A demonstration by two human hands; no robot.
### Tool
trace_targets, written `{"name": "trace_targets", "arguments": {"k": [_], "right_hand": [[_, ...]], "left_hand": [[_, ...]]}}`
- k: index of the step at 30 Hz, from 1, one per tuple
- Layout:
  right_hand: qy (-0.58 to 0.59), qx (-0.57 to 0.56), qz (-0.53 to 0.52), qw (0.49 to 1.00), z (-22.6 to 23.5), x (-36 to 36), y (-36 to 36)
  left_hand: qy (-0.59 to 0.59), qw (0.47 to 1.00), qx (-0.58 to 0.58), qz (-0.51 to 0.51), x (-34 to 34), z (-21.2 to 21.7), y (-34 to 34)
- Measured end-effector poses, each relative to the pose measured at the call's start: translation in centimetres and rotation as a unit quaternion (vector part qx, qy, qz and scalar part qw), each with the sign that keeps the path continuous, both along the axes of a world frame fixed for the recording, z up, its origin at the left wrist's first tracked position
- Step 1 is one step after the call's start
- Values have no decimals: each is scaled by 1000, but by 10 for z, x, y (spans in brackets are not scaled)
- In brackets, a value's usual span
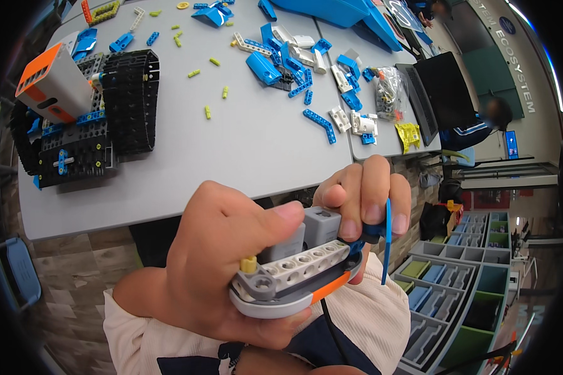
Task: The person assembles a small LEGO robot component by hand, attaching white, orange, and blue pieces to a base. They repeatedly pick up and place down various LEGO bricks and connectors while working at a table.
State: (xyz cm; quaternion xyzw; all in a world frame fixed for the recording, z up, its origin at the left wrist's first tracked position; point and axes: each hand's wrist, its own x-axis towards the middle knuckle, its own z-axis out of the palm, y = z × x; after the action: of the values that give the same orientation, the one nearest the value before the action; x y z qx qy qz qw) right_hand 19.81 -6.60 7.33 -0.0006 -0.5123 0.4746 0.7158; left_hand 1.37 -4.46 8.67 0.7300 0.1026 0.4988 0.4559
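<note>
Above my lap, my left hand (219, 269) grips a rounded white, grey and orange building-set module (294, 294), its thumb on top and fingers underneath. A white perforated beam (303, 265) and two grey blocks (322, 224) sit along the module's upper side. Near its left end a yellow peg (248, 264) stands up. My right hand (369, 194) is closed at the module's right end, fingers on a small dark blue connector piece (372, 232) with a thin blue panel (387, 244) seen edge-on. Whether that piece is fastened to the module is hidden by my fingers.
A tracked vehicle model (94, 112) stands on the grey table (200, 169) at the left. Loose blue and white parts (294, 62) and green pegs (208, 112) lie scattered beyond. At right are a bag of parts (389, 94), a laptop (438, 87), storage drawers (435, 272) and a person (475, 131).
</note>
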Motion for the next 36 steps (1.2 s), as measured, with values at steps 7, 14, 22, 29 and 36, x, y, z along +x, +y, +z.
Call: {"name": "trace_targets", "arguments": {"k": [7,14,22,29,36], "right_hand": [[33,-12,-69,997,-1,-10,-5],[-27,-35,-113,993,1,-4,-5],[-57,-34,-154,986,1,-2,-1],[-65,-29,-164,984,2,1,1],[-120,-10,-191,974,-5,9,8]], "left_hand": [[8,1000,14,-9,0,-3,3],[1,1000,12,19,3,1,0],[-8,998,31,51,5,-1,-5],[-54,995,7,87,12,3,-10],[-25,998,24,47,2,-12,12]]}}
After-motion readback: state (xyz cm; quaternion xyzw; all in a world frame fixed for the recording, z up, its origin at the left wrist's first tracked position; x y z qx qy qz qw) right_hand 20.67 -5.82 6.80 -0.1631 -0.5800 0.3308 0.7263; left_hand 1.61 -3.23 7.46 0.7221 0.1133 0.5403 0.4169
